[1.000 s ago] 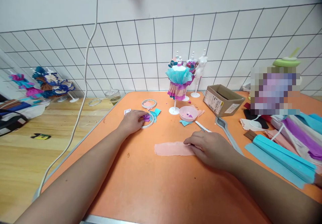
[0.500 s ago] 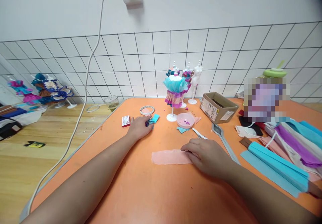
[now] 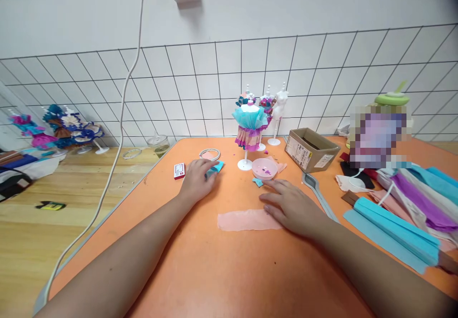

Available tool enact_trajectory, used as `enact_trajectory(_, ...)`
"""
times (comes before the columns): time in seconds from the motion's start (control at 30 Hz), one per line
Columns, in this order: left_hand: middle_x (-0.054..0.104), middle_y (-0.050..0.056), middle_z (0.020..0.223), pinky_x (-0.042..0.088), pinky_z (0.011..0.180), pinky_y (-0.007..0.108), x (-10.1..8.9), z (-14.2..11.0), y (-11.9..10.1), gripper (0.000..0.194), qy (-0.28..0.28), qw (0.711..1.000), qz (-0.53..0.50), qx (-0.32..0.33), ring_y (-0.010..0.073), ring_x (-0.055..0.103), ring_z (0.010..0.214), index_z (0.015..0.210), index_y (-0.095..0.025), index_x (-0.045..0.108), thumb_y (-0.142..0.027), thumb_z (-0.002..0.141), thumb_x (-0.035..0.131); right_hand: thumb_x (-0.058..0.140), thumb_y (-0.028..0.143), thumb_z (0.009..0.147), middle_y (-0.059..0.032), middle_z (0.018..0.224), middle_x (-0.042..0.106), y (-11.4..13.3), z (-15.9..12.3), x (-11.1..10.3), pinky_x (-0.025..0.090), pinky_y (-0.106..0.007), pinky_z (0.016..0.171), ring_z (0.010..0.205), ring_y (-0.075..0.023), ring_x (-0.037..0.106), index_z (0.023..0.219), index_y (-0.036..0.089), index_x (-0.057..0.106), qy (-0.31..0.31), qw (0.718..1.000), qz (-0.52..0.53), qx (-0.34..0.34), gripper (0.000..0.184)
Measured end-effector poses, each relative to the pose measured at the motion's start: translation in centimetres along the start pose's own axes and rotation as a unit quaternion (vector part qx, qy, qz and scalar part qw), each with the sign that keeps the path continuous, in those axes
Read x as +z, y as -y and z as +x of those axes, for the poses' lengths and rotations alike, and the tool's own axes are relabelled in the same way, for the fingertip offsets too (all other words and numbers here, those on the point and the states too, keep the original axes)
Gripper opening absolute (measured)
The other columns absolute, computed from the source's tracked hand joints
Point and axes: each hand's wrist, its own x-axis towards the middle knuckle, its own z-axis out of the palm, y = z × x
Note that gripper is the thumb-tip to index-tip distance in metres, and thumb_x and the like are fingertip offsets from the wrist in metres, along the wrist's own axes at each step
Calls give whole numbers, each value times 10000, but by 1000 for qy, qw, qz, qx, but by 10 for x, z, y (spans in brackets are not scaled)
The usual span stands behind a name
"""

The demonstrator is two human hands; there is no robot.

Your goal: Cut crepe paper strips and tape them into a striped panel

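Note:
My left hand [image 3: 198, 179] rests on the orange table with its fingers bent over a small piece of bright blue crepe paper [image 3: 217, 167], partly hidden by them. My right hand [image 3: 291, 207] lies palm down, fingers spread, at the right end of a pale pink crepe paper strip [image 3: 246, 220]. Just beyond its fingertips are a blue scrap [image 3: 257, 182] and a clear pinkish bowl [image 3: 265, 169] with purple bits inside. Behind the bowl stands a small dress form [image 3: 248, 122] in a blue top and a purple-and-peach ruffled skirt.
A roll of tape [image 3: 210, 154] and a small red-and-white box [image 3: 179, 170] lie near my left hand. An open cardboard box [image 3: 311, 150] stands at the back right. Folded coloured papers [image 3: 397, 232] cover the right side. A white cable [image 3: 122, 108] hangs at left.
My right hand has moved forward and its fingers have spread, now covering the narrow white-and-grey tool that lay beside it. My left hand has barely shifted on the blue paper.

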Motion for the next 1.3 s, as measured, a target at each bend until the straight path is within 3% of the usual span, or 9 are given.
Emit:
enact_trajectory(0.2, 676, 56, 894, 428, 792, 345, -23, -11, -44, 302, 174, 936, -122, 280, 195, 545, 829, 1041, -216, 663, -182, 786, 504, 363, 426, 930, -34, 1384, 466, -10, 17, 22, 390, -461, 920, 1267, -273, 385, 1197, 323, 597, 26, 999, -15, 37, 370)
enact_trajectory(0.37, 693, 69, 928, 425, 813, 350, -23, -15, -54, 286, 210, 929, -142, 269, 211, 553, 880, 1055, -224, 672, -237, 826, 500, 322, 360, 947, -59, 1367, 501, -18, 19, 25, 323, -474, 1033, 1288, -250, 377, 1326, 214, 507, 0, 997, 51, 58, 446)
enact_trajectory(0.47, 686, 85, 948, 420, 852, 364, -23, -14, -51, 287, 213, 940, -153, 220, 216, 556, 899, 1061, -215, 674, -290, 853, 490, 330, 394, 951, -55, 1342, 527, -23, 17, 15, 286, -462, 1073, 1272, -232, 406, 1282, 210, 554, -52, 971, 218, 82, 440)
enact_trajectory(0.63, 592, 108, 1211, 420, 919, 390, -24, -13, -59, 472, 150, 940, -305, 36, 246, 515, 1101, 1285, -228, 516, -411, 850, 525, 455, 469, 901, -37, 1353, 518, -21, 9, 2, 350, -456, 1038, 1276, -259, 422, 1217, 269, 609, -83, 775, 605, 162, 404)
enact_trajectory(0.73, 388, 111, 1435, 437, 913, 370, -27, -14, -75, 645, 178, 869, -454, -85, 267, 423, 1247, 1416, -256, 325, -522, 852, 488, 487, 429, 891, -81, 1333, 534, -10, 4, -1, 389, -439, 1005, 1248, -266, 459, 1172, 221, 644, -17, 662, 737, 133, 383)
enact_trajectory(0.8, 432, 112, 1399, 437, 904, 353, -30, -14, -86, 634, 228, 826, -501, -121, 269, 461, 1210, 1367, -233, 404, -540, 826, 526, 478, 414, 899, -93, 1317, 546, 0, 1, -3, 403, -428, 984, 1231, -262, 474, 1169, 213, 645, 27, 635, 763, 117, 376)
enact_trajectory(0.93, 660, 61, 926, 439, 804, 296, -33, -13, -96, 377, 267, 809, -498, -161, 199, 593, 885, 918, -138, 648, -489, 830, 542, 462, 458, 893, -108, 1251, 587, 11, -1, -7, 450, -400, 900, 1171, -258, 516, 1185, 210, 628, 21, 676, 726, 129, 418)
enact_trajectory(1.1, 595, 0, 689, 381, 597, 231, -28, -16, -98, 344, 277, 858, -386, -193, 135, 531, 649, 744, -134, 620, -478, 758, 613, 572, 476, 799, -83, 1072, 622, 19, -1, -7, 479, -338, 741, 883, -206, 584, 1073, 203, 616, -61, 872, 455, 168, 390)
enact_trajectory(1.3, 604, -14, 704, 393, 639, 227, -27, -24, -109, 221, 307, 874, -359, -118, 144, 540, 702, 741, -161, 640, -381, 745, 619, 637, 380, 730, -27, 850, 637, 32, 0, -8, 481, -303, 692, 749, -169, 591, 991, 195, 615, -17, 902, 395, 173, 321)
